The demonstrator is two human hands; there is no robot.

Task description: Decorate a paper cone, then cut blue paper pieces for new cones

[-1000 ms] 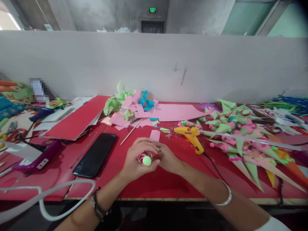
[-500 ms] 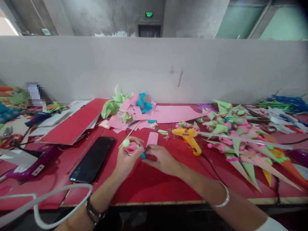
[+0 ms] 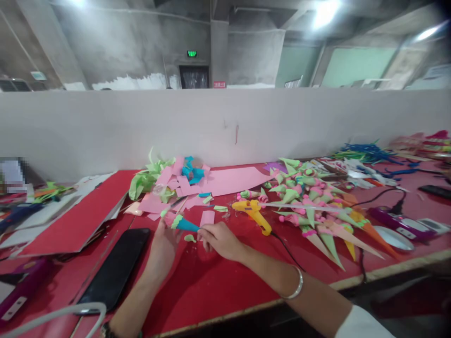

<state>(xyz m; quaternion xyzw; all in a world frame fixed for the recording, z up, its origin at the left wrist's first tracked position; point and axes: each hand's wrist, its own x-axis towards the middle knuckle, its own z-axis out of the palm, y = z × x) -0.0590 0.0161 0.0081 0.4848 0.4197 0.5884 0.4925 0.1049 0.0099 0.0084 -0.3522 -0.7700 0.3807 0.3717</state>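
A small paper cone [image 3: 186, 224] lies sideways in the air between my hands, its blue point toward the right. Its wide end has a pale green scalloped edge, a pink top and a green pom-pom [image 3: 163, 213]. My left hand [image 3: 162, 251] grips the pink end from below, with some fingers hidden behind it. At the blue tip, my right hand [image 3: 221, 240] pinches with thumb and fingers. A pale green paper scrap [image 3: 190, 238] lies on the red table just under the cone. Behind my right hand is a pink paper strip [image 3: 207, 218].
A yellow glue gun [image 3: 254, 213] with a long clear glue stick lies right of my hands, its cord trailing forward. Beyond it are several finished paper cones [image 3: 317, 202]. On the left are a black phone [image 3: 114, 267] and a red board [image 3: 81, 211]. Paper scraps [image 3: 155, 176] are piled behind.
The view has tilted up and swung right. The cone, earlier mostly covered by my hands, now shows its blue body, with my hands farther apart at its two ends.
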